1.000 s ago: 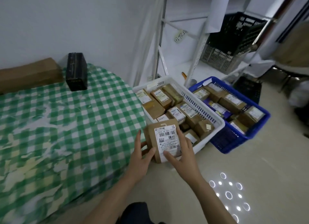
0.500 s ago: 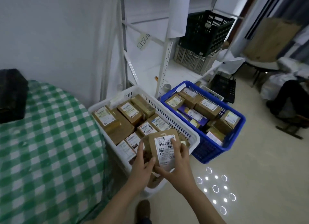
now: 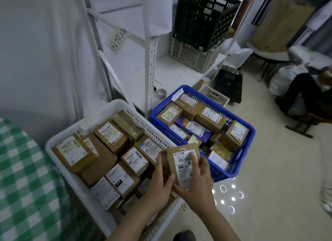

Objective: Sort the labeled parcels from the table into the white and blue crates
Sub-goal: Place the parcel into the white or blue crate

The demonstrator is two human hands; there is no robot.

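Note:
A flat brown cardboard parcel (image 3: 181, 161) with a white barcode label is held in both hands above the near right side of the white crate (image 3: 59, 142). My left hand (image 3: 159, 183) grips its left edge with the thumb on the front. My right hand (image 3: 197, 181) grips its right side, fingers lying across the label. The white crate on the floor is packed with several labeled brown boxes. The blue crate (image 3: 240, 161) stands just right of it, also holding several labeled parcels, one purple.
The table with a green checked cloth (image 3: 21, 186) fills the lower left. A white metal shelf rack (image 3: 152, 64) stands behind the crates with black and grey baskets (image 3: 199, 25). A seated person (image 3: 309, 91) is at the far right. Pale floor lies right of the blue crate.
The view has swung right and closer to the crates. Both hands carried the parcel from beside the table edge to above the white crate, near the blue one.

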